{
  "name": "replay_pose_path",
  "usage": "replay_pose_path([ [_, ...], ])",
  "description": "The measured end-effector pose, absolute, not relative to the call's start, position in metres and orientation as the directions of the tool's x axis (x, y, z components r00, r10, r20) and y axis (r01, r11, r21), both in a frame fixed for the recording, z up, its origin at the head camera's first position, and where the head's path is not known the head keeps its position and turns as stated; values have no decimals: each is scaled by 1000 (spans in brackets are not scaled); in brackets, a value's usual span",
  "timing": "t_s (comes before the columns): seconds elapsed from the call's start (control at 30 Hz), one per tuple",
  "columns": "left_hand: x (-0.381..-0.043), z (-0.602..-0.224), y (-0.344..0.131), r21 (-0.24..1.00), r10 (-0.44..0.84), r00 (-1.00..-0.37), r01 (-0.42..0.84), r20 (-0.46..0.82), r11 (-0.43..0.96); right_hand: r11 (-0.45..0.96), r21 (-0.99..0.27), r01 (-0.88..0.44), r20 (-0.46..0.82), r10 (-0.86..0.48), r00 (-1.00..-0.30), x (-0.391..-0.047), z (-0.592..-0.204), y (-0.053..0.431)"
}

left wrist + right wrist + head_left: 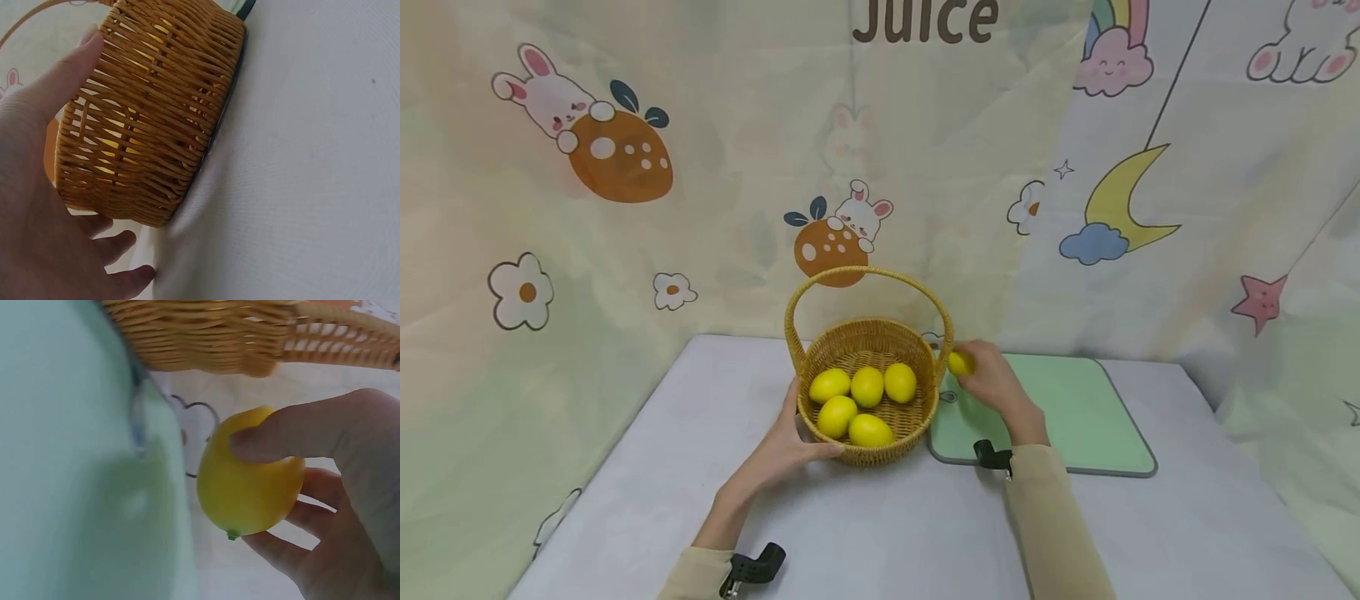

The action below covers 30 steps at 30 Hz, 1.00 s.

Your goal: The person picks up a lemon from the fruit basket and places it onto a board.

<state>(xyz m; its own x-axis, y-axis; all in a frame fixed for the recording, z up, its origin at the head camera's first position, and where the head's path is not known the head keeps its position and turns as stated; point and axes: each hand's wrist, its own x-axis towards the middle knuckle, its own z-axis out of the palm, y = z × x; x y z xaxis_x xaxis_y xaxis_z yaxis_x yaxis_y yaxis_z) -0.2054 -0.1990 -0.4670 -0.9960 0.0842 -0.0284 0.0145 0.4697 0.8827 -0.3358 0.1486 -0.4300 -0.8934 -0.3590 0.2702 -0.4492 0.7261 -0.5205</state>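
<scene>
A wicker basket (pixel 874 454) with a tall arched handle stands upright on the table, with several yellow lemons (pixel 870 431) inside. My left hand (pixel 786 446) holds its near left side, the thumb along the front rim and the fingers round the left wall. In the left wrist view, that thumb (pixel 75 65) lies against the wicker weave. Just right of the basket, my right hand (pixel 992 383) grips another lemon (pixel 250 481) between thumb and fingers. This lemon has a small green tip and is held above the green mat (pixel 75 487).
The pale green mat (pixel 1060 417) with a grey edge lies right of the basket, beneath my right hand. A white cloth covers the table (pixel 880 533). Behind it hangs a printed curtain (pixel 730 167) with rabbits and flowers.
</scene>
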Motion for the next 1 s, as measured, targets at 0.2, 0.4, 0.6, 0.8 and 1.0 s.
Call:
replay_pose_path([
  [0.2, -202, -465, -198, 884, 86, -996, 16, -28, 468, 711, -522, -471, 267, -388, -882, -343, -447, 147],
  [0.4, -202, -462, -198, 882, 88, -995, 9, -37, 471, 715, -513, -474, 276, -386, -880, -347, -453, 143],
  [0.6, -202, -463, -199, 889, 91, -995, 6, -40, 458, 721, -511, -468, 273, -380, -884, -344, -451, 144],
  [0.8, -202, -463, -198, 888, 89, -995, 5, -40, 459, 729, -517, -449, 262, -365, -894, -338, -443, 145],
  [1.0, -202, -463, -199, 890, 90, -995, 10, -35, 457, 728, -519, -449, 261, -365, -894, -333, -434, 148],
])
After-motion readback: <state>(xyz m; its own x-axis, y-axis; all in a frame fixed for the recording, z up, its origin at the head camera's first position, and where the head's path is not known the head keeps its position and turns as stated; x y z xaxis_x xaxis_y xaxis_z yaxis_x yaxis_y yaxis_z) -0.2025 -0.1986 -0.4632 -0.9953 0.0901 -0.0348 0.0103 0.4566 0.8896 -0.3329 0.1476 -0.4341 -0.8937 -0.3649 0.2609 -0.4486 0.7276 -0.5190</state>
